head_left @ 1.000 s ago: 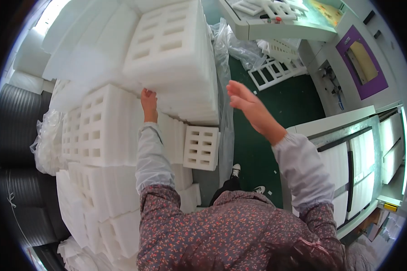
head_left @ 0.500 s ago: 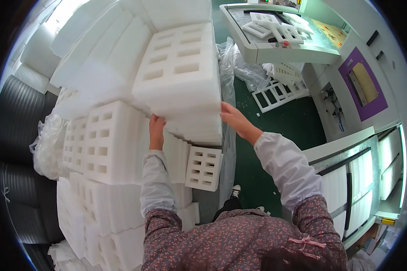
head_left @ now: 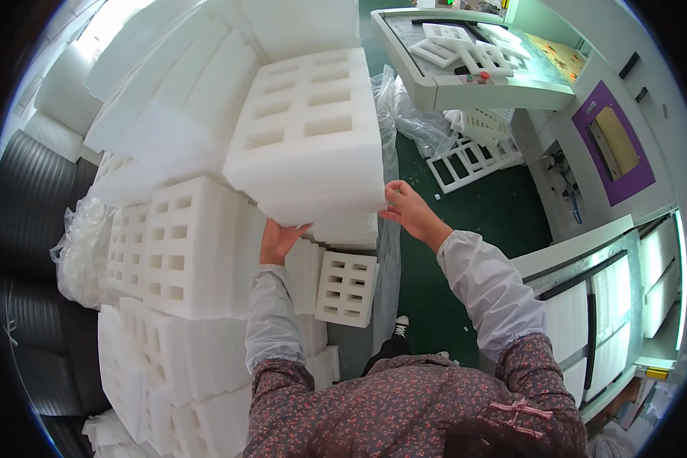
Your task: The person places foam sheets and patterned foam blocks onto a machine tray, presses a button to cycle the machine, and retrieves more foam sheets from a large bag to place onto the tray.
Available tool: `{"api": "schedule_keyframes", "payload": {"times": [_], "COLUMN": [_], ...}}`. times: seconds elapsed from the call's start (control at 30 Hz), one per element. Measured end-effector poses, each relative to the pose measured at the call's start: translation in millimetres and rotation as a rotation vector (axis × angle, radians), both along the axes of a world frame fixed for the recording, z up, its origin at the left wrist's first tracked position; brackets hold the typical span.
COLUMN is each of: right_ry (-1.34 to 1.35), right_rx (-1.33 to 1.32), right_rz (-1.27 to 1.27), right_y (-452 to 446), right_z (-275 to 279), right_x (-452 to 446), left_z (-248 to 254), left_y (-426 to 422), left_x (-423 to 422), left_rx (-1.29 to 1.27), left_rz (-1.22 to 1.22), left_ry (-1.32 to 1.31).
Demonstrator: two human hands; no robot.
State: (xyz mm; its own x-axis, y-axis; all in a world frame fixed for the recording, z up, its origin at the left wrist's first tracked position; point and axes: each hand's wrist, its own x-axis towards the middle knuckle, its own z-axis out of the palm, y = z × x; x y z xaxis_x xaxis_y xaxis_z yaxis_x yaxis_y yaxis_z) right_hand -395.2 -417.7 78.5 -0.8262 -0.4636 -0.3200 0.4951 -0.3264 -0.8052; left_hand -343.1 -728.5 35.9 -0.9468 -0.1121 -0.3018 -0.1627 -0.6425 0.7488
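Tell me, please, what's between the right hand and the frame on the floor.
Head view: green floor and a white scrap part the hand from the frame.

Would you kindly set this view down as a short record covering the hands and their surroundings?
Left hand: at the lower near edge of the upper white slotted block
Right hand: fingertips at that block's right edge
Block openings: rectangular, two columns
Floor: green, with a white slotted frame lying on it
Purple panel: far right

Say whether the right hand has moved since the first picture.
Yes: the right hand moved left, away from the purple panel, to the white foam stack.
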Motion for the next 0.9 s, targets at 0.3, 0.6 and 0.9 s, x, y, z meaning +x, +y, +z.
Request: {"api": "schedule_keyframes", "payload": {"times": [0.3, 0.6, 0.9], "right_ry": [0.109, 0.225, 0.570], "right_rx": [0.016, 0.385, 0.665], "right_rz": [-0.076, -0.339, -0.577], "right_y": [34, 151, 228], "right_z": [5, 64, 166], "right_x": [40, 114, 223], "left_z": [6, -39, -42], "left_y": [50, 143, 274], "left_x": [14, 7, 36], "left_rx": [0.330, 0.800, 0.801], "left_rz": [-0.123, -0.195, -0.516], "left_ry": [0.197, 0.248, 0.239]}}
